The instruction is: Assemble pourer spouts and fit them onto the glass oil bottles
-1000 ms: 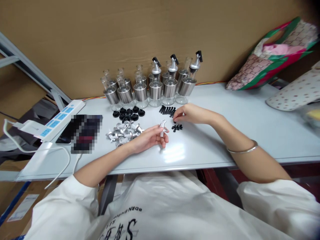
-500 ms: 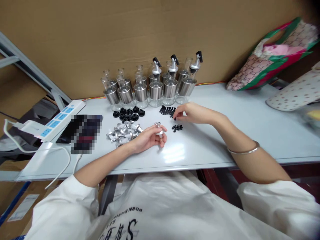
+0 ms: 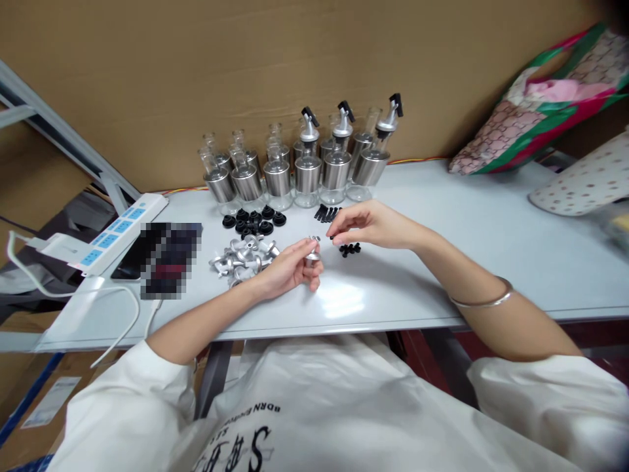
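My left hand (image 3: 291,267) holds a silver spout piece (image 3: 313,256) upright between thumb and fingers. Just to its right, my right hand (image 3: 366,225) pinches a tiny black part (image 3: 332,238) at its fingertips. Beneath the right hand lie several small black pieces (image 3: 350,250), and behind it a row of slim black levers (image 3: 326,213). Left of my left hand is a pile of silver spout pieces (image 3: 246,254), with several black stoppers (image 3: 254,221) behind the pile.
Several glass bottles with steel bands (image 3: 278,178) stand along the back of the table (image 3: 417,298); three carry spouts. A power strip (image 3: 120,231) and a pixelated phone-like object (image 3: 171,261) lie left. At the right are a patterned bag (image 3: 511,131) and a dotted roll (image 3: 584,177).
My right hand has moved left from the small black pieces toward the silver spout piece, carrying the tiny black part. My left hand has shifted slightly, still holding its piece.
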Motion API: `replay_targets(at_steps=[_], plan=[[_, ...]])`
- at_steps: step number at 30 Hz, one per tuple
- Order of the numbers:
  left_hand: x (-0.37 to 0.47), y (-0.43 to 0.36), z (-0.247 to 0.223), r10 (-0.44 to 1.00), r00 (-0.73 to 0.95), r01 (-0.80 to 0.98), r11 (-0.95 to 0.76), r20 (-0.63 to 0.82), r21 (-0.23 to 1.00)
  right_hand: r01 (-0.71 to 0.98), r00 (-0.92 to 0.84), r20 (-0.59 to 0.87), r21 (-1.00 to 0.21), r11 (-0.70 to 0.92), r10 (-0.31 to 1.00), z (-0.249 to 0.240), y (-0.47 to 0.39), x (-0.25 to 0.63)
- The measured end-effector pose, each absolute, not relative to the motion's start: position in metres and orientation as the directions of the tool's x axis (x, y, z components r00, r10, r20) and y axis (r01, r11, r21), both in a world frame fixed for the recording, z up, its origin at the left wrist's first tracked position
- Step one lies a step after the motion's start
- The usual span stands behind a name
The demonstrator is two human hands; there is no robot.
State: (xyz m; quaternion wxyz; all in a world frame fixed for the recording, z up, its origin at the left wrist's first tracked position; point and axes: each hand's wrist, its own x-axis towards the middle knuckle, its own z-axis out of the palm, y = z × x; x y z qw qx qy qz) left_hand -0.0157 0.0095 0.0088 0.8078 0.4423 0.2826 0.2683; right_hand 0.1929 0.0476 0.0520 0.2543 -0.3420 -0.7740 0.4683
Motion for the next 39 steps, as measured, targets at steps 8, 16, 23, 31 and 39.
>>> replay_targets(at_steps=[8,16,23,31,39], plan=[[-0.015,0.011,0.008,0.665,0.719,-0.167,0.447,-0.202,0.879,0.238,-0.606,0.205,-0.876,0.420,0.769,0.041,0.045,0.183],[-0.015,0.008,0.009,0.678,0.710,-0.162,0.420,-0.190,0.893,0.161,-0.620,0.277,-0.871,0.464,0.734,0.040,0.043,0.181],[-0.015,0.007,0.008,0.683,0.706,-0.172,0.422,-0.188,0.890,0.158,-0.598,0.206,-0.917,0.366,0.775,0.041,0.040,0.177],[-0.014,0.005,0.012,0.681,0.707,-0.154,0.412,-0.192,0.898,0.165,-0.617,0.149,-0.935,0.313,0.772,0.045,0.036,0.176],[-0.016,0.005,0.008,0.666,0.723,-0.172,0.428,-0.181,0.887,0.095,-0.651,0.099,-0.973,0.210,0.753,0.044,0.037,0.177]])
